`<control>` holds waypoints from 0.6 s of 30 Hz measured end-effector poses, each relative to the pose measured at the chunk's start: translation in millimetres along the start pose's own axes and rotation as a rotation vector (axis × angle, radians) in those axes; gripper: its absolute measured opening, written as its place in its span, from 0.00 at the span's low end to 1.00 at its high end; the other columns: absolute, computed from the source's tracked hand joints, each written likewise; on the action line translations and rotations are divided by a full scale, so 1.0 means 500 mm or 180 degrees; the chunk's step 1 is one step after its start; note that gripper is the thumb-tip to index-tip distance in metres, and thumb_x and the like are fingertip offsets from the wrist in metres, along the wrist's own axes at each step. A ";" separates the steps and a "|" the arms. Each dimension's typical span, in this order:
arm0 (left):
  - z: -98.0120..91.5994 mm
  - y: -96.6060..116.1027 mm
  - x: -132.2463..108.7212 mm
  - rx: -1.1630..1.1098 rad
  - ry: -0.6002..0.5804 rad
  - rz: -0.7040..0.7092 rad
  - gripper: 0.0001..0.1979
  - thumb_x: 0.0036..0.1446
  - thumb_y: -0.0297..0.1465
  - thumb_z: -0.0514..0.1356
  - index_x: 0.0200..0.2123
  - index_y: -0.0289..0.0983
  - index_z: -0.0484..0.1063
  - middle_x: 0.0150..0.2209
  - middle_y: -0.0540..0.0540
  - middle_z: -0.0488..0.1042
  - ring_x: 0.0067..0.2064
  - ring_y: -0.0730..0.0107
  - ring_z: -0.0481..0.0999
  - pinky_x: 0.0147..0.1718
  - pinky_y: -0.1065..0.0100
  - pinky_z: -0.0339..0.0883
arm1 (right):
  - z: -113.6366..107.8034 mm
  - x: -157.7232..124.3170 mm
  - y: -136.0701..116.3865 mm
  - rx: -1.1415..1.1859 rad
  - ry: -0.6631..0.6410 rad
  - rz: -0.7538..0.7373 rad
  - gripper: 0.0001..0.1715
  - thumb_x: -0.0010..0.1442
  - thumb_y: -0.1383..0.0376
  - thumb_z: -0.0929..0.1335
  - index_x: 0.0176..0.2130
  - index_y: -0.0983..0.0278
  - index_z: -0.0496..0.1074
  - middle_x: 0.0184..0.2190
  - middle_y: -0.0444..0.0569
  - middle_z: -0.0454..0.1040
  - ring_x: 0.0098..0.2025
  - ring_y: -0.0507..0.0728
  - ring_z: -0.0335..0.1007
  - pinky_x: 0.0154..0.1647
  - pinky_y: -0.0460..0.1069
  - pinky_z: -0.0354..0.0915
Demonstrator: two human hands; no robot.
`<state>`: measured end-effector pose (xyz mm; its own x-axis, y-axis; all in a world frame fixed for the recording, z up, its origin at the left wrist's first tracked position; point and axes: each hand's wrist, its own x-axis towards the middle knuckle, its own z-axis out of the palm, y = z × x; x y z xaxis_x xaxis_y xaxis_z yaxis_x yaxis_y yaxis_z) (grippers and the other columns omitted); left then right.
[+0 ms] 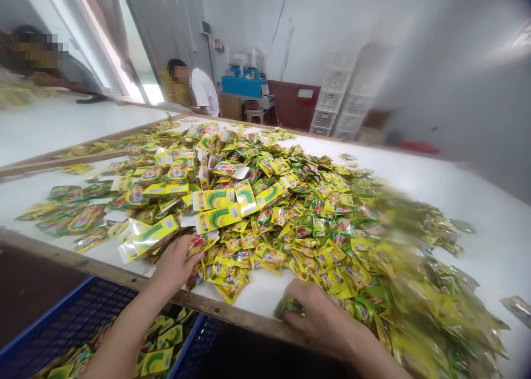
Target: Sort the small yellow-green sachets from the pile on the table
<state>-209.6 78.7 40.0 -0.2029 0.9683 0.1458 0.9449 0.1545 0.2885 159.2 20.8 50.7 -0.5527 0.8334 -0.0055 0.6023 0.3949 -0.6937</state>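
A big heap of small yellow-green sachets covers the white table. Flat yellow cartons lie among them on the near left. My left hand rests on the sachets and cartons at the near edge of the pile, fingers curled over them. My right hand is closed around a small bunch of sachets near the table's wooden front edge.
A blue crate below the table edge holds yellow cartons. A person in a white top sits at the far end, another person at the far left. White stacked crates stand by the back wall. The right side is blurred.
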 end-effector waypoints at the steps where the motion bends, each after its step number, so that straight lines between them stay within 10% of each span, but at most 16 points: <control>1: -0.004 0.005 -0.008 0.0034 -0.0015 0.0011 0.19 0.57 0.35 0.58 0.51 0.36 0.70 0.47 0.38 0.75 0.49 0.49 0.74 0.46 0.55 0.66 | 0.004 0.000 0.010 0.0087 0.0181 0.0090 0.05 0.56 0.68 0.71 0.36 0.62 0.73 0.35 0.46 0.75 0.36 0.55 0.71 0.36 0.46 0.62; 11: 0.029 0.245 -0.143 -0.0852 0.0164 0.1385 0.28 0.53 0.38 0.62 0.58 0.41 0.64 0.51 0.42 0.70 0.51 0.55 0.73 0.47 0.62 0.69 | -0.043 0.090 -0.028 0.2268 0.2663 0.0273 0.12 0.57 0.62 0.71 0.42 0.63 0.74 0.34 0.47 0.77 0.34 0.56 0.73 0.34 0.47 0.68; 18: 0.123 0.344 -0.184 -0.1637 0.0214 0.1307 0.29 0.55 0.32 0.60 0.61 0.45 0.63 0.51 0.43 0.67 0.53 0.55 0.71 0.53 0.57 0.67 | -0.052 0.055 0.027 0.1026 0.1918 0.0288 0.10 0.51 0.73 0.72 0.36 0.62 0.79 0.31 0.42 0.77 0.33 0.54 0.71 0.35 0.45 0.64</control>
<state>-12.4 28.1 18.1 0.1165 0.9116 0.3942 0.7092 -0.3542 0.6096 167.2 59.0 59.6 -0.0354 0.9641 0.2631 0.3782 0.2566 -0.8894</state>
